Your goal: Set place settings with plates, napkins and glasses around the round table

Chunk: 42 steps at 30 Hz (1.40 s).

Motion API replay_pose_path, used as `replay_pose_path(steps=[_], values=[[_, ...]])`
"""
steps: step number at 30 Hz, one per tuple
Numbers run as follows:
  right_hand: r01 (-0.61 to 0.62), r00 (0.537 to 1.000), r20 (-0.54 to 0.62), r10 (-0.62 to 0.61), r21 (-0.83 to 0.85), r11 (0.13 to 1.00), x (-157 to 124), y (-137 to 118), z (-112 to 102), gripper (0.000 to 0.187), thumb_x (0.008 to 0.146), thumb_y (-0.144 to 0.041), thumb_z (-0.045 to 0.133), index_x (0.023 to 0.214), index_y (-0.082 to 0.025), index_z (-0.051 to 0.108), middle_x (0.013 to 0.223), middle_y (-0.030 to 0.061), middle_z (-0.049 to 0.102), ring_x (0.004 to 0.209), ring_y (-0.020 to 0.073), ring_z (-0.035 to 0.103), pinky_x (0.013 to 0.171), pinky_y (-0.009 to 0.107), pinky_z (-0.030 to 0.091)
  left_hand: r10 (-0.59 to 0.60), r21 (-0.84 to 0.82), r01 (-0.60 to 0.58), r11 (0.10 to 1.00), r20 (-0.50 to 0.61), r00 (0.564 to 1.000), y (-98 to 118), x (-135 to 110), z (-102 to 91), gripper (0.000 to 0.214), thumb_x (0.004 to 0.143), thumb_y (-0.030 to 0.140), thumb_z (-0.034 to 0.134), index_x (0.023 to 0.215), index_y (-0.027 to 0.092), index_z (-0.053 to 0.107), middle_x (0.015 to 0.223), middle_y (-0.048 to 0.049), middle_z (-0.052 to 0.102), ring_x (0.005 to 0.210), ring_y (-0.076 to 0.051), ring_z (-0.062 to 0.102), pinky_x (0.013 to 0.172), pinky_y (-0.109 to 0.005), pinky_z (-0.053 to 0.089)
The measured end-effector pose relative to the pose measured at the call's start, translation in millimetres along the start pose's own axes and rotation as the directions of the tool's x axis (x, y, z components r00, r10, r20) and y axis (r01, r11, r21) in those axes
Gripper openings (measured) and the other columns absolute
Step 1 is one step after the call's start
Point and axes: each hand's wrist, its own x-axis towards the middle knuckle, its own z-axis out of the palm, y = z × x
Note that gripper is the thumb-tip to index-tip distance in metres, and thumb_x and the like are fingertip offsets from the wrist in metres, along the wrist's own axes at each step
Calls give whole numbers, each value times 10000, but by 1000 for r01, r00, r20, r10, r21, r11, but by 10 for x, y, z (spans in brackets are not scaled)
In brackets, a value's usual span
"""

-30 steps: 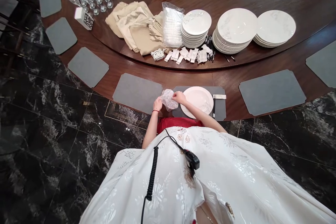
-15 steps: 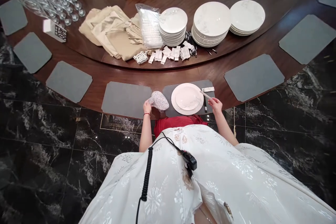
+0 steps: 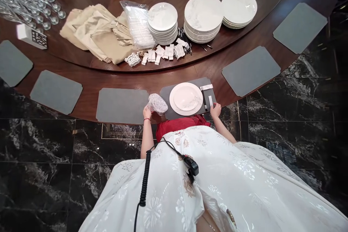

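My left hand (image 3: pixel 147 112) is closed on the gathered neck of a clear plastic bag (image 3: pixel 158 104) full of small white printed pieces, held over the gap between two grey placemats. Between the fingertips of my right hand (image 3: pixel 215 110) is the near end of a slim white packet (image 3: pixel 210 100), which lies along the right edge of the placemat (image 3: pixel 165 92) before me. To its left are black chopsticks (image 3: pixel 204 100), their far ends at a white chopstick rest (image 3: pixel 206 87). A small plate (image 3: pixel 186 96) sits on a larger plate (image 3: pixel 174 107) at the placemat's middle.
Plate stacks (image 3: pixel 202 12), beige folded cloths (image 3: pixel 92 32), a plastic bag of white items (image 3: pixel 138 25) and loose chopstick rests (image 3: pixel 163 52) occupy the raised turntable. Glasses (image 3: pixel 29 3) crowd the far left. More grey placemats (image 3: pixel 251 70) line the table edge.
My right hand has lowered the slim packet from above the chopsticks onto the placemat at their right. My left hand keeps the bag. The whole view has shifted and turned slightly.
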Motion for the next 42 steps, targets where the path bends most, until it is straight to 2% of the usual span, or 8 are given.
replay_pose_path(steps=[3, 7, 15, 24, 32, 35, 39, 42], values=[[32, 998, 48, -32, -2, 999, 210, -70, 25, 390, 881, -260, 488, 1206, -126, 657, 1268, 186, 611, 1107, 255, 584, 1009, 373, 444, -108, -24, 109, 994, 32, 994, 26, -18, -12, 483, 1038, 308, 296, 1403, 150, 569, 1271, -169, 672, 791, -180, 734, 614, -242, 537], [37, 992, 124, -38, 10, 999, 357, -60, 51, 293, 862, -252, 533, 1067, -140, 711, 1052, 134, 696, 1000, 236, 609, 961, 346, 456, -87, -23, 88, 996, 37, 995, 41, -11, -38, 480, 1034, 294, 302, 1404, 151, 572, 1301, -158, 664, 789, -177, 733, 596, -235, 523], [63, 981, 176, -77, 82, 995, 233, 91, 92, 345, 790, -306, 644, 1082, -136, 718, 967, 96, 742, 866, 199, 623, 874, 304, 475, -80, 62, 77, 995, 49, 996, 59, -18, -8, 518, 1061, 396, 298, 1442, 133, 531, 1237, -196, 677, 811, -195, 740, 688, -271, 560], [71, 973, 212, -87, 83, 994, 167, 35, 35, 366, 788, -329, 627, 1080, -137, 735, 961, 89, 744, 865, 204, 618, 885, 311, 474, -106, -55, 108, 993, 30, 994, 49, -58, 10, 465, 1026, 271, 329, 1396, 124, 570, 1296, -177, 655, 814, -186, 731, 670, -263, 565], [106, 994, 18, -107, 78, 991, 65, -186, -19, 365, 873, -306, 489, 1104, -125, 705, 1118, 146, 713, 1086, 259, 575, 1005, 362, 431, 81, 22, -78, 997, -236, 968, 120, -158, -70, 394, 967, 215, 363, 1196, 161, 679, 1187, -120, 710, 1132, -208, 649, 941, -300, 538], [179, 984, -11, -179, 91, 980, 45, -341, 13, 346, 888, -273, 439, 1069, -142, 704, 1146, 151, 699, 1098, 254, 567, 1029, 370, 420, 5, -141, -55, 989, -336, 942, 144, -156, -164, 415, 953, 182, 316, 1177, 155, 665, 1175, -122, 710, 1095, -190, 673, 911, -282, 550], [251, 968, -19, -251, 113, 961, 46, -550, 107, 348, 888, -247, 406, 1049, -153, 699, 1093, 147, 699, 1060, 249, 582, 1012, 377, 434, -241, -454, 102, 885, -261, 935, 102, -147, -322, 465, 1019, 228, 198, 1271, 145, 580, 1152, -155, 711, 1011, -184, 711, 791, -285, 582], [299, 953, -14, -301, 161, 940, 34, -710, 204, 342, 882, -250, 406, 1022, -148, 700, 1078, 150, 702, 1055, 255, 587, 995, 387, 443, -179, -363, 92, 927, -212, 961, 44, -181, -373, 506, 1059, 453, 202, 1246, 150, 562, 1208, -179, 685, 1069, -210, 695, 767, -280, 574]])
